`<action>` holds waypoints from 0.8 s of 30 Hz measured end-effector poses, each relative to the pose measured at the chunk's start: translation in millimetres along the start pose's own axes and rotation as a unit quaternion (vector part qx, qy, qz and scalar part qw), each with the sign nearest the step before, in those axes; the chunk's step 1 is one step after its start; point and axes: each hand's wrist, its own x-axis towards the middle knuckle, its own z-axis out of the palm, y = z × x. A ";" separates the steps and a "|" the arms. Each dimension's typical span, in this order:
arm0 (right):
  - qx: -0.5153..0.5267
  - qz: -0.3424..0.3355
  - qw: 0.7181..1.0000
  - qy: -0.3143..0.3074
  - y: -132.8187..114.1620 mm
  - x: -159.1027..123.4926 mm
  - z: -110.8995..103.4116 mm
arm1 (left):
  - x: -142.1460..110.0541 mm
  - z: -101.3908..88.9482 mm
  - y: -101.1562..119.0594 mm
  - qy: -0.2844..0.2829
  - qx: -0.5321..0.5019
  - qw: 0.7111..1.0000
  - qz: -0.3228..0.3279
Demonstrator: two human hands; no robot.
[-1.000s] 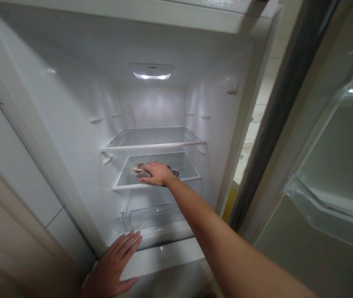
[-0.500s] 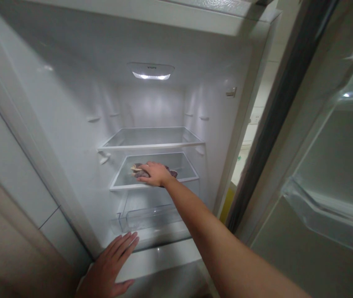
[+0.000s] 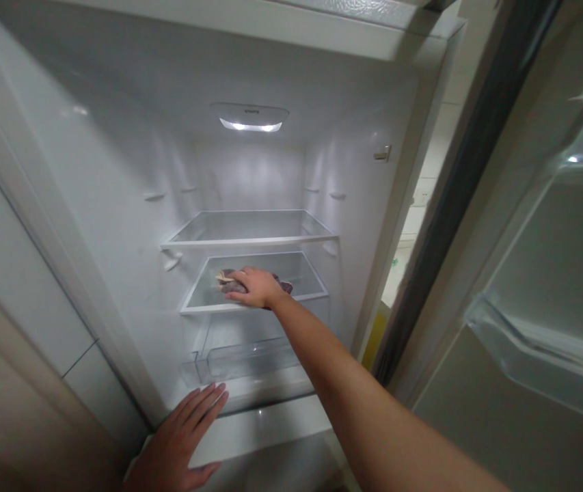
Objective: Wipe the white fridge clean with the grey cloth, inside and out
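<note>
Head view: R hand (image 3: 256, 287) on cloth (image 3: 233, 281), lower shelf (image 3: 204, 295).

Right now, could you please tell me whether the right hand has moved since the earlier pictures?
No, the right hand shows no clear move; it covers the same part of the lower glass shelf.

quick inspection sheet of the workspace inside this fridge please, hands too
surface: lower shelf, see-through with white edging
things in use: bunched cloth on that shelf
clutter: nothing seen
hands: right hand over the cloth, grip unclear; left hand open near the fridge's lower front edge, contact unclear
cables: nothing seen
surroundings: lit lamp above, upper shelf, clear drawer below, open door at right
</note>
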 end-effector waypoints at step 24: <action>-0.044 0.165 0.985 0.028 46.4 20.7 5.9 | 4.9 -6.1 1.2 0.010 0.011 1.000 0.004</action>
